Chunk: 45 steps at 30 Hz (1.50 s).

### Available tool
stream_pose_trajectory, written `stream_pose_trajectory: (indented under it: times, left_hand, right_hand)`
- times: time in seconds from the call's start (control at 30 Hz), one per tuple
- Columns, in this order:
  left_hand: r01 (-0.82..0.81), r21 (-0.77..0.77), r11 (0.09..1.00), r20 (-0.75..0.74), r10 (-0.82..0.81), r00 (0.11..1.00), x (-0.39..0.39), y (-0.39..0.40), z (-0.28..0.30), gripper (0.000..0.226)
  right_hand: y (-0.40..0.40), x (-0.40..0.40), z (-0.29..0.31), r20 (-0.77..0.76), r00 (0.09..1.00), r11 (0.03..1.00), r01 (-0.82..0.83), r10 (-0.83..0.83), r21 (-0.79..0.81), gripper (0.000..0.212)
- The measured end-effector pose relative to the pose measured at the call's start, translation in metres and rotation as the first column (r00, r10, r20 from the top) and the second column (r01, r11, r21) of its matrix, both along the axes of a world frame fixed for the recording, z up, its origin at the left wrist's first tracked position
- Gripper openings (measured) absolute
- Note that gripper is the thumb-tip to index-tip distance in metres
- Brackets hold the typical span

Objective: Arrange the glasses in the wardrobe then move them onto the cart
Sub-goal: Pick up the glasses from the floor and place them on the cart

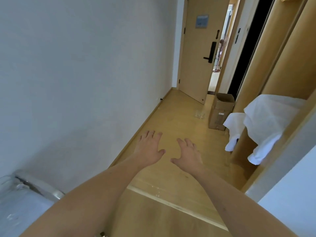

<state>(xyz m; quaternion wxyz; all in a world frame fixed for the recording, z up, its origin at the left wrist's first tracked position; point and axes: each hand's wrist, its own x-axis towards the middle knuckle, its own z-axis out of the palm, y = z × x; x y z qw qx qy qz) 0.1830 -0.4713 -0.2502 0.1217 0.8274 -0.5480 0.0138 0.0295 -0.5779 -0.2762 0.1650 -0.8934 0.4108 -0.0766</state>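
I hold my left hand [148, 147] and right hand [189, 155] out over the floor [172, 117], each grip spread wide and empty. The glasses [199, 114] sit on the floor beside the cardboard box [220, 112]; being clear, I could kick them walking up.

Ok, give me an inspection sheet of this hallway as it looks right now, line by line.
Surface: wooden floor, bare in front of the hands.
Job's things: clear glasses standing on the floor beside the cardboard box.
Clutter: white cloths draped over the wooden shelf unit at right.
Grippers: left hand and right hand both open, fingers spread, holding nothing.
Cables: nothing seen.
Surroundings: white wall at left, wooden door ajar with a black handle, a person partly visible beyond it.
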Motion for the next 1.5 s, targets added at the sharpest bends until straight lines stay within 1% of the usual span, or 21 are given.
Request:
stream_pose_trajectory:
  times: [0.23,0.43,0.67,0.8,0.97,1.1,1.33,1.5]
  left_hand:
    - [0.056,0.023,0.998,-0.064,-0.054,0.996,-0.028,-0.101,-0.020,0.077]
    - [0.085,0.044,0.995,-0.084,-0.081,0.993,-0.020,-0.155,-0.030,0.076]
    - [0.132,0.052,0.990,-0.075,-0.128,0.989,0.042,-0.234,-0.039,0.078]
    - [0.188,0.096,0.977,-0.070,-0.182,0.981,0.091,-0.283,-0.041,0.078]
    - [0.229,0.093,0.969,-0.056,-0.224,0.973,0.160,-0.354,-0.026,0.078]
    - [0.261,0.110,0.959,-0.081,-0.253,0.964,0.201,-0.398,-0.021,0.078]
    - [0.290,0.129,0.948,-0.119,-0.276,0.954,0.240,-0.463,-0.035,0.078]
    - [0.298,0.162,0.941,-0.124,-0.280,0.952,0.259,-0.513,-0.052,0.078]
  right_hand:
    - [-0.084,-0.038,-0.003,-0.055,0.995,0.996,0.084,-0.084,-0.005,0.096]
    - [-0.134,-0.032,-0.011,-0.083,0.988,0.991,0.134,-0.131,0.025,0.095]
    - [-0.198,0.028,-0.018,-0.049,0.976,0.976,0.213,-0.211,0.051,0.093]
    - [-0.244,0.075,-0.017,-0.060,0.962,0.959,0.271,-0.266,0.081,0.093]
    - [-0.301,0.140,-0.005,-0.066,0.945,0.944,0.323,-0.320,0.059,0.093]
    - [-0.336,0.179,-0.001,-0.066,0.933,0.930,0.359,-0.355,0.073,0.093]
    - [-0.385,0.220,-0.018,-0.148,0.909,0.904,0.408,-0.389,0.131,0.092]
    - [-0.439,0.236,-0.032,-0.151,0.911,0.901,0.405,-0.383,0.158,0.091]
